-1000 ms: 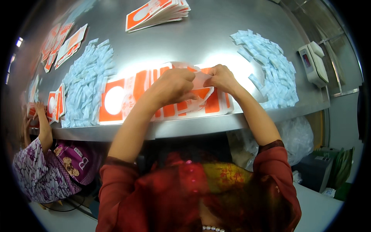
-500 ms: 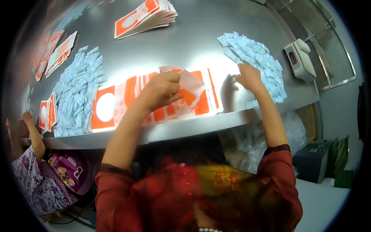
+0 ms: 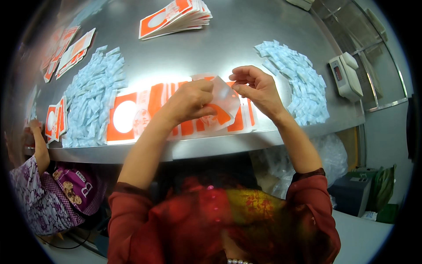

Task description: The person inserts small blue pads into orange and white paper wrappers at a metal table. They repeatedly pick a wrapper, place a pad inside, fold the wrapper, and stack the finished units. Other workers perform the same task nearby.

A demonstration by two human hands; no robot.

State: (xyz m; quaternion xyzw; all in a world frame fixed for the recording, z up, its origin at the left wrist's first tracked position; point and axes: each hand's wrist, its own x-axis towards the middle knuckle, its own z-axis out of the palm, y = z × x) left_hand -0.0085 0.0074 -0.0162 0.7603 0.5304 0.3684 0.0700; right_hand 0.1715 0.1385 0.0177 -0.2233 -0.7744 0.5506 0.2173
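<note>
Fingers of my left hand (image 3: pixel 191 100) are closed on the upper edge of an orange-and-white plastic pouch (image 3: pixel 224 112), whose translucent end is lifted off the overlapping row of pouches below. Beside that lifted end is my right hand (image 3: pixel 258 90), fingers curled and thumb bent toward them in a pinch. Whatever lies between those fingertips, if anything, is too small to make out. A fanned row of flat pouches (image 3: pixel 124 116) runs along the near table edge. Heaps of small pale-blue sachets lie on both sides, a right heap (image 3: pixel 303 83) and a left heap (image 3: pixel 94 99).
A stack of flat pouches (image 3: pixel 176 20) sits at the back of the steel table (image 3: pixel 233 42). More pouches (image 3: pixel 72 55) lie far left. A white scale (image 3: pixel 346 77) stands at the right edge. A co-worker's hand (image 3: pixel 34 126) is at far left.
My right hand has moved left from the right sachet heap to the pouch's lifted end. My left hand still grips the pouch, whose translucent end now stands higher. The view has shifted slightly.
</note>
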